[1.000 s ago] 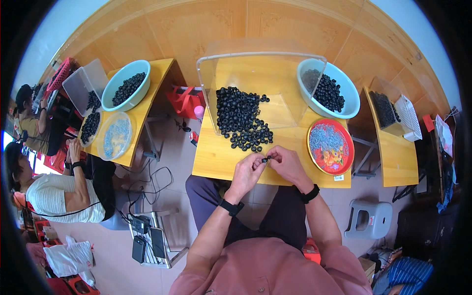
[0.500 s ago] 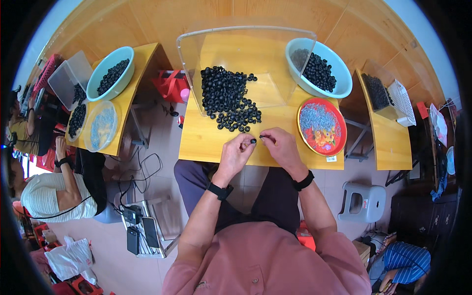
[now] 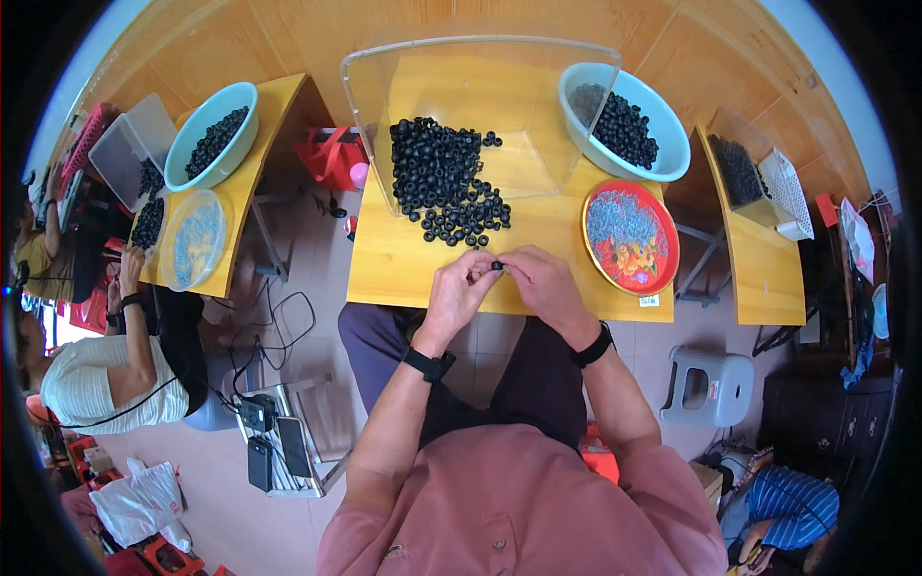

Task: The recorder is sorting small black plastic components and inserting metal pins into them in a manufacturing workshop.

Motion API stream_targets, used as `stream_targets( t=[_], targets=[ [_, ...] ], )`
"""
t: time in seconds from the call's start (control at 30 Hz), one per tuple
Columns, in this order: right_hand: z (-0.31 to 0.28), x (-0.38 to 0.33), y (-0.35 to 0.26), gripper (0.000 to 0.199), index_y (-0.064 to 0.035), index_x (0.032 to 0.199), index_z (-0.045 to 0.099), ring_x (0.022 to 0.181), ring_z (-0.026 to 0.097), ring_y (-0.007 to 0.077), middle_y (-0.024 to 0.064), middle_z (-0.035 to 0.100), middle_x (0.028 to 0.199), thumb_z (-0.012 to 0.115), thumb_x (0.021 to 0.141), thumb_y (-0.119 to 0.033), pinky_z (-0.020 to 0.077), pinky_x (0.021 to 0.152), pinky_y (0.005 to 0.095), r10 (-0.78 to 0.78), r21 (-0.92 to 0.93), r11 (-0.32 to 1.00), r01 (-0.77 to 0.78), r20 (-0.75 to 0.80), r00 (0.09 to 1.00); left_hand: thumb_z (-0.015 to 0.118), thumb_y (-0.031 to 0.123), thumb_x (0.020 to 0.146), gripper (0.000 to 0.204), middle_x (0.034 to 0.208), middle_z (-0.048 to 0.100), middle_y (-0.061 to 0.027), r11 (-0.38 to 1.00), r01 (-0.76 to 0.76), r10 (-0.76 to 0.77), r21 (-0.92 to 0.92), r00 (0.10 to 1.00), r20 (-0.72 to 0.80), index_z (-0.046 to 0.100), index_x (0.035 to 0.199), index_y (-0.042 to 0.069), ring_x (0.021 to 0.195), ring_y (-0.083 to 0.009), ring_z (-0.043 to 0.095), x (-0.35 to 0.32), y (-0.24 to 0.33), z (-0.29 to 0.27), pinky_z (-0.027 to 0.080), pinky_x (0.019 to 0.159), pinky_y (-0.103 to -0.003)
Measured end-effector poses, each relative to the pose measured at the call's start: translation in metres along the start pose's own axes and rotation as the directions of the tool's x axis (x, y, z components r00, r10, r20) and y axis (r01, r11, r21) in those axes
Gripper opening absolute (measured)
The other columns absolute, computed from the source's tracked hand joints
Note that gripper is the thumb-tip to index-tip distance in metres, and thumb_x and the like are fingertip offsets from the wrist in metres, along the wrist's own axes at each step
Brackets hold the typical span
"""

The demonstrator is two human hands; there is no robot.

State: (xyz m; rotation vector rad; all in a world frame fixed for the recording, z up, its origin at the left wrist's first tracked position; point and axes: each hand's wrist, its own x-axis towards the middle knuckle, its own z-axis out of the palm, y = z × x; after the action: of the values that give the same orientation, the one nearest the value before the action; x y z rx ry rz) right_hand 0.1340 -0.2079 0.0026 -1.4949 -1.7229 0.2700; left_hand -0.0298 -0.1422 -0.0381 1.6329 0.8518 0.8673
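Over the near edge of the yellow table (image 3: 403, 278), my left hand (image 3: 459, 295) pinches a small black round part (image 3: 497, 266). My right hand (image 3: 547, 291) meets it, its thumb and fingers pressed together at the part; whatever they hold is hidden. Beyond my hands lies a heap of black ring-shaped parts (image 3: 437, 168), spilling from a clear plastic bin (image 3: 348, 120) lying on its side. To the right is a round red tray (image 3: 663, 274) holding many small silvery-blue pieces (image 3: 617, 216).
A light-blue basin (image 3: 677, 161) of black parts stands at the back right. On the left table are another blue basin (image 3: 245, 139) and a clear round tray (image 3: 219, 245). A person in white (image 3: 110, 384) sits there. A grey stool (image 3: 706, 389) stands right.
My right hand has moved left to my left hand, closing the small gap between them. The black part in my left hand is now between both hands' fingertips.
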Motion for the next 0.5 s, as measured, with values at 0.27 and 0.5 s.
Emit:
stream_targets(
  t=[0.27, 0.5],
  targets=[
    [-0.001, 0.004, -0.002, 0.011, -0.0012, 0.097, 0.073, 0.081, 0.07, 0.0353, 0.0161, 0.072, 0.089, 0.065, 0.089, -0.004, 0.056, 0.069, 0.0414, 0.093, 0.014, 0.996, -0.093, 0.0, 0.996, 0.074, 0.006, 0.092, 0.017, 0.083, 0.069, -0.0021, 0.999, 0.014, -0.016, 0.03, 0.998, 0.058, 0.067, 0.106, -0.001, 0.075, -0.0061, 0.06, 0.001, 0.006, -0.004, 0.052, 0.071, -0.025],
    [-0.005, 0.011, -0.007, 0.012, -0.0014, 0.096, 0.073, 0.083, 0.071, 0.036, 0.0175, 0.073, 0.09, 0.064, 0.09, -0.006, 0.056, 0.072, 0.0422, 0.07, 0.001, 0.998, -0.07, 0.033, 0.997, 0.072, 0.007, 0.094, 0.019, 0.084, 0.071, -0.0035, 0.997, 0.075, -0.074, -0.013, 0.992, 0.098, 0.064, 0.109, -0.001, 0.077, -0.0058, 0.061, 0.002, 0.009, -0.007, 0.051, 0.069, -0.025]
  ],
)
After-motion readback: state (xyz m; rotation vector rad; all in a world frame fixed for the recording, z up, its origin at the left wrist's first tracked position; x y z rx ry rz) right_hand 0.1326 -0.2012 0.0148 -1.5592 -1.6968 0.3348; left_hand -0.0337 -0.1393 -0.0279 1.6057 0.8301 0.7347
